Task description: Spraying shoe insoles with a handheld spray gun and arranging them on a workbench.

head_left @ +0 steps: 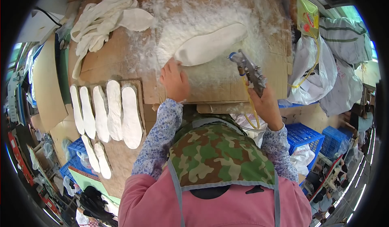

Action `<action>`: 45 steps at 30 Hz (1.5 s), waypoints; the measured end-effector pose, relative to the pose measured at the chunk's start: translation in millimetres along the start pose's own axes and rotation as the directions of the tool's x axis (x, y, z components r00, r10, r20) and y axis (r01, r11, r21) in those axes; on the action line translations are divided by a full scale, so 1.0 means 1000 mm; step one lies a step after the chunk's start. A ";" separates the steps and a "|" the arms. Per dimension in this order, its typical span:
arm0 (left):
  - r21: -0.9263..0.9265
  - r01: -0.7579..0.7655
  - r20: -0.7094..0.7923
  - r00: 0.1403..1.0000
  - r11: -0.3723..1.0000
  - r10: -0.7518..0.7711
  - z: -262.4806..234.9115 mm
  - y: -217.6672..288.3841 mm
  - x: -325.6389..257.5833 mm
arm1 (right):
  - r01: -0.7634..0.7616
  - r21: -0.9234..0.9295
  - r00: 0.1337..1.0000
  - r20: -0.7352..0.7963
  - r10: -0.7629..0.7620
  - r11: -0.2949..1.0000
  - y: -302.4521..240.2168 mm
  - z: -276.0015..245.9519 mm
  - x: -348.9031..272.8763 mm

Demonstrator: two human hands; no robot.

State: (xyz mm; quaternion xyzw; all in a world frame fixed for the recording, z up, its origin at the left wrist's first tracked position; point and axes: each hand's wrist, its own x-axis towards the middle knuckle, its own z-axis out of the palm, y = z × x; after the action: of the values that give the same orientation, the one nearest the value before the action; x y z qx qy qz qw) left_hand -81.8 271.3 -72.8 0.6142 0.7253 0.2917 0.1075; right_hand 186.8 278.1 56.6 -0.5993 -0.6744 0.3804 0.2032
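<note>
A white shoe insole [212, 44] lies slantwise on the cardboard-covered table, ringed by white fluff. My left hand [175, 81] is at its near left end, fingers bent and closed on the edge; the fingertips are partly hidden. In my right hand [264, 107] is a metal spray gun [252, 72], its nozzle pointing up and left, just off the insole's near right side. A yellow hose [254, 112] runs down from the gun past my wrist. Whether anything is coming out of the nozzle cannot be made out.
Several white insoles [131, 117] lie side by side on a brown board [139, 93] to the left. A loose heap of white insole pieces [101, 20] sits at the far left. Large white sacks [312, 64] and a blue crate [304, 135] stand to the right.
</note>
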 end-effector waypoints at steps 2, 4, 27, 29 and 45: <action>-0.327 0.290 0.034 0.955 0.900 -0.295 0.010 -0.006 0.012 | -0.038 0.031 0.999 -0.010 0.039 0.999 0.003 -0.011 0.002; -0.440 0.338 0.030 0.931 0.832 -0.363 0.015 -0.004 0.027 | -0.043 0.089 0.998 -0.046 0.047 0.995 0.010 -0.019 0.002; -0.994 0.021 0.073 0.870 -0.111 -0.488 -0.250 0.041 -0.047 | -0.038 0.292 0.997 0.078 0.016 0.956 0.021 -0.058 0.025; -1.000 0.021 0.018 0.838 -0.002 -0.545 -0.292 0.036 -0.081 | -0.033 0.278 0.994 0.111 0.002 0.960 0.012 -0.058 0.027; -0.976 0.213 -0.005 0.132 0.034 -0.991 -0.305 -0.224 -0.470 | 0.011 0.032 0.937 0.350 -0.021 0.999 -0.088 0.033 -0.011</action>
State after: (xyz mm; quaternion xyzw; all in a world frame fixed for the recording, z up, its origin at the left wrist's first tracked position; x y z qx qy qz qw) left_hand -320.0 -283.1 -46.1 -0.1817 0.6485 0.7114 0.2009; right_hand 107.9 259.5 104.5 -0.5135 -0.6991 0.4891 0.0918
